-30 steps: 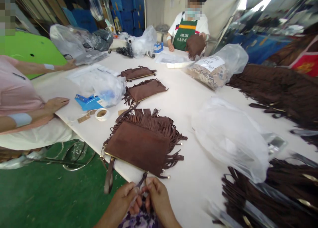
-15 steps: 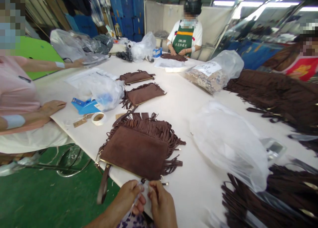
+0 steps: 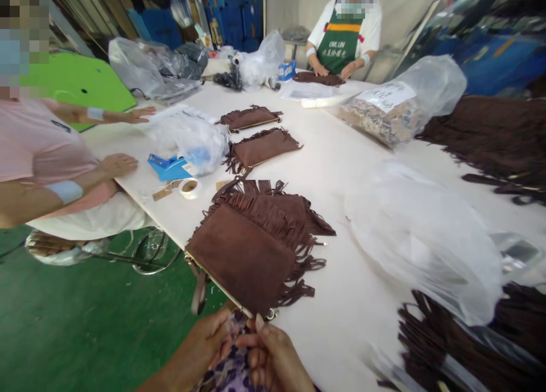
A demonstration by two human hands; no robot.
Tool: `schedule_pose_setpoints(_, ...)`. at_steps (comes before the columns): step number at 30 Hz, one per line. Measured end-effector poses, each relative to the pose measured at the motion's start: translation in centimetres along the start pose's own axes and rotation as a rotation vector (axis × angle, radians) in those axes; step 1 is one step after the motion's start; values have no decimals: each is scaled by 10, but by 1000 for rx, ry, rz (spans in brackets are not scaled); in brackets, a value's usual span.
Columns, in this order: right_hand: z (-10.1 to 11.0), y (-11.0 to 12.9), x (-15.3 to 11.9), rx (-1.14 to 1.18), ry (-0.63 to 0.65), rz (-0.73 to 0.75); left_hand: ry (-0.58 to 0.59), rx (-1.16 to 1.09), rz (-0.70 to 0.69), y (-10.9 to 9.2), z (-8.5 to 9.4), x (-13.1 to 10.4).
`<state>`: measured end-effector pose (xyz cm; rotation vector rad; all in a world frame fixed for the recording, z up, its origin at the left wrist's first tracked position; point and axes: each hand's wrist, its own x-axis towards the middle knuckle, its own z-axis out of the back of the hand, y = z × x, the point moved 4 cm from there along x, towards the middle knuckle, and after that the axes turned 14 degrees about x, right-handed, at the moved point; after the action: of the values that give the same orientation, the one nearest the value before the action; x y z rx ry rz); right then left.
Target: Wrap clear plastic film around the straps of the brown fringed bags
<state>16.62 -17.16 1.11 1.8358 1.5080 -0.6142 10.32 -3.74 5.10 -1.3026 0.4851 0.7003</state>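
Observation:
A dark brown fringed clutch bag [image 3: 243,255] lies at the table's near edge, its gold zip toward me, with a wrist strap [image 3: 199,292] hanging over the side. My left hand [image 3: 209,338] is closed below the zip, around what looks like a thin scrap of clear plastic [image 3: 234,326]. Beside it, my right hand [image 3: 277,349] pinches at the near corner of the bag, thumb against the end of the zip. A metal ring [image 3: 273,313] shows just above that thumb. The fingertips partly hide what lies between the hands.
Two more fringed bags [image 3: 267,147] lie farther up the white table [image 3: 328,193]. A tape roll [image 3: 189,188] and a blue dispenser [image 3: 168,167] are left. Right are a plastic bag [image 3: 426,238] and brown fringed pieces [image 3: 452,335]. One co-worker's hand [image 3: 119,164] rests left; another person [image 3: 343,39] works opposite.
The view has shifted, so the table sits farther right and higher. My hands have moved down slightly, my right thumb now against the bag's zip end. The bag's near corner has tipped toward me.

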Motion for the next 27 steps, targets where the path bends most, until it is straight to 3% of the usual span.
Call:
schedule_pose_setpoints(2, -9, -7, -4, 173, -70, -46, -21, 10, 5, 5, 6, -10)
schedule_pose_setpoints(4, -15, -7, -5, 220, -130, 0, -39, 7, 9, 11, 10, -13)
schedule_pose_setpoints(9, -18, -6, 0, 128, -174, 134, 38, -133, 25, 29, 9, -5)
schedule_pose_setpoints(13, -20, -9, 2, 50, -202, 201, 73, -229, -54, 40, 9, 1)
schedule_pose_setpoints(20, -34, -5, -6, 66, -182, 231, 59, -293, -181, 34, 5, 2)
schedule_pose_setpoints(27, -31, -3, -6, -10, -200, 261, -28, -204, -299, 34, 4, 4)
